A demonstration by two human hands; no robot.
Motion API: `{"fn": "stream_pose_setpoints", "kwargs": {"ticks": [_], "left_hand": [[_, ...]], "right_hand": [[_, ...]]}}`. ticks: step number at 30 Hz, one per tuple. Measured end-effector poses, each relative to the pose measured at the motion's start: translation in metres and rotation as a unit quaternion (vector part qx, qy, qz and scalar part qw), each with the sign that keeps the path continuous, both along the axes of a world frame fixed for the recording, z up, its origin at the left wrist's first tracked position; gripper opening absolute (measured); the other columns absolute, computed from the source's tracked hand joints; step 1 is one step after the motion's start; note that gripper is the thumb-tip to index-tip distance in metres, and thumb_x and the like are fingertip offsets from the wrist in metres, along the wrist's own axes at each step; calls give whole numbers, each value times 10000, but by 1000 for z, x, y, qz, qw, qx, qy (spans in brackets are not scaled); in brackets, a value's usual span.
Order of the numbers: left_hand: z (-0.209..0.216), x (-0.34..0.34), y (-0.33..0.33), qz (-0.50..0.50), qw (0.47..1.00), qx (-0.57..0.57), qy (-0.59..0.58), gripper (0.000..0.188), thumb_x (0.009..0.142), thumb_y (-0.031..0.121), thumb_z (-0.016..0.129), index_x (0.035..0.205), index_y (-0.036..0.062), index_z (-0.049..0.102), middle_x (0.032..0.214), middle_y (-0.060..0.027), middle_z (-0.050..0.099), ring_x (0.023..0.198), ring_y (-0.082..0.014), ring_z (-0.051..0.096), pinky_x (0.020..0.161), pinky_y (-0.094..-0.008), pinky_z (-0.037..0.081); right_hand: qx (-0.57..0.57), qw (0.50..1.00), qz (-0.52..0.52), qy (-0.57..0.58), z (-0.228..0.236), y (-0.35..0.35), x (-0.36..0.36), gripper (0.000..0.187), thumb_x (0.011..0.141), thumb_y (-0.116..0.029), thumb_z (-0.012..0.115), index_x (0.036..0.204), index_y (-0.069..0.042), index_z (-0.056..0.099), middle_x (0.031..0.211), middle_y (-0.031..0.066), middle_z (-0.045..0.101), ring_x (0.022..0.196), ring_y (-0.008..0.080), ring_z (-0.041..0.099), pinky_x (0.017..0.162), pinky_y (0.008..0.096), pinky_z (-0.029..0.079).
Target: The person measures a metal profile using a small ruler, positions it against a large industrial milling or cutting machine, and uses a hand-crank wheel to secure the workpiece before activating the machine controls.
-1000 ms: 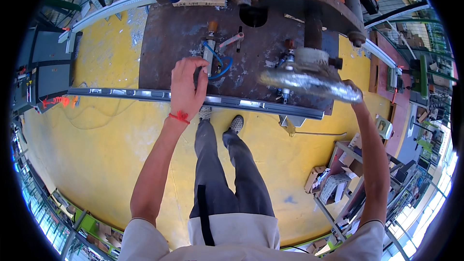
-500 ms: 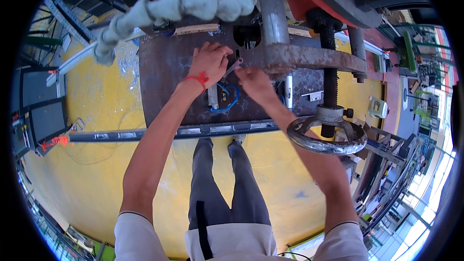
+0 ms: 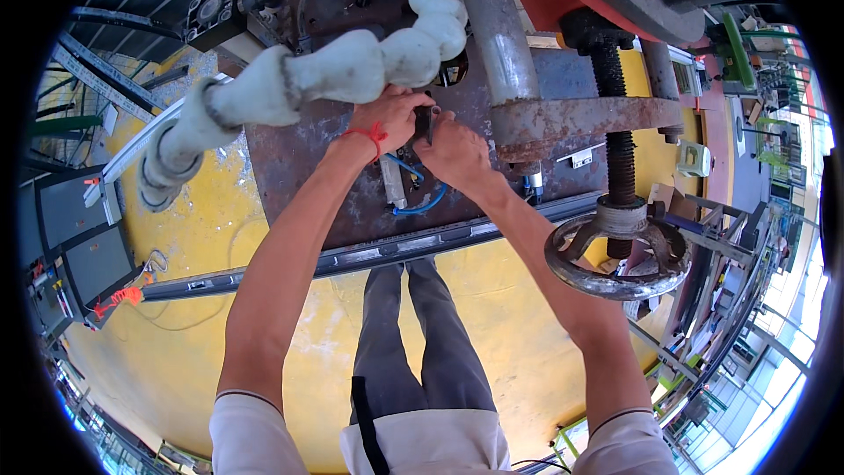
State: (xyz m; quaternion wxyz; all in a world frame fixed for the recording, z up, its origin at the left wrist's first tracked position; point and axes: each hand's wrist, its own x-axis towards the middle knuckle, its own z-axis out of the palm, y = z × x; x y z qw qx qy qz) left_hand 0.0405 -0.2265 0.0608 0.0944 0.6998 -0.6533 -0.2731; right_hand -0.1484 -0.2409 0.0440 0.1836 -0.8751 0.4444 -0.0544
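Between my two hands, over the dark metal worktable (image 3: 303, 171), is a short grey metal tube (image 3: 430, 126) with a round end. My right hand (image 3: 454, 156) is closed around its near side, fingers curled. From the other side my left hand (image 3: 389, 120), with a red cord at the wrist, pinches at the tube's dark upper part; its fingertips are partly covered by a segmented white hose (image 3: 334, 68). Just nearer than my hands lies a silver pneumatic cylinder (image 3: 393, 183) with a blue air tube (image 3: 424, 207).
Overhead on the right hang a thick steel column (image 3: 497, 31), a rusty bracket (image 3: 589, 119) and a threaded screw with a handwheel (image 3: 617, 257) above my right forearm. A long dark rail (image 3: 352, 259) runs along the table's near edge. A small fan (image 3: 211, 10) stands at the far left.
My right hand has moved in beside my left, and the tube now stands more upright between them. The view has shifted, so the white hose looms larger and overlaps my left fingers.
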Motion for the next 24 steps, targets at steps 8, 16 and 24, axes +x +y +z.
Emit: {"fn": "stream_pose_setpoints", "kwargs": {"ticks": [8, 16, 24], "left_hand": [[0, -8, 6, 0, 998, -51, -31, 411, 913, 129, 608, 1250, 316, 751, 1254, 19, 656, 1297, -224, 519, 1082, -532, 360], [-4, -10, 7, 12, 995, -89, -33, 393, 907, 147, 615, 1230, 319, 756, 1228, 21, 659, 1271, -232, 535, 1081, -537, 363], [-47, -3, 5, 38, 992, -78, 87, 376, 927, 171, 606, 1240, 315, 754, 1210, 30, 668, 1253, -232, 543, 1084, -521, 364]], "right_hand": [[-5, 990, 123, 71, -18, -41, -34, 359, 926, -215, 713, 1176, 0, 570, 962, 238, 718, 926, 457, 721, 793, 529, 566], [-141, 977, 71, -145, 17, -48, -48, 284, 946, -102, 754, 1189, -24, 629, 911, 115, 660, 815, 294, 644, 774, 399, 511], [152, 920, -288, -219, -32, -12, -28, 228, 905, -267, 786, 995, -62, 742, 864, 106, 780, 838, 319, 759, 783, 423, 578]]}}
